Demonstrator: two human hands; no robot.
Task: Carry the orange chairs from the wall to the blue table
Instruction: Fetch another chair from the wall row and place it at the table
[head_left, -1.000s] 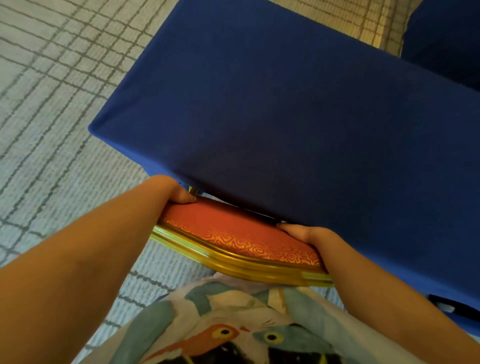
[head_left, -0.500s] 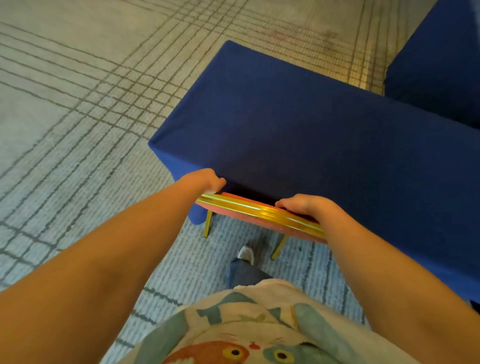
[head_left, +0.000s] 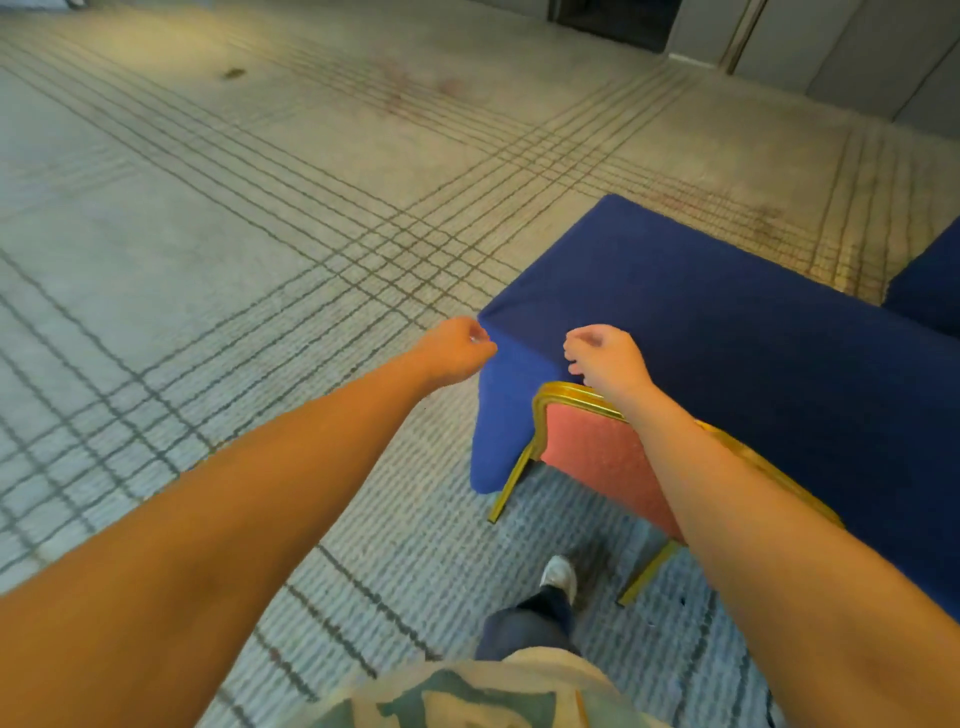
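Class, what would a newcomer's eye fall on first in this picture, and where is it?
The blue table fills the right side, with a gold-framed orange chair tucked against its near edge. Two bare arms reach in from the bottom; the left hand and right hand hover by the table's corner, holding nothing.

Left hand (head_left: 457, 349): bare forearm stretched forward, fingers loosely curled under, holding nothing. Right hand (head_left: 607, 358): bare forearm stretched forward alongside, wrist dipped slightly, fingers loosely curled, holding nothing. The two hands are level, near each other, not touching.
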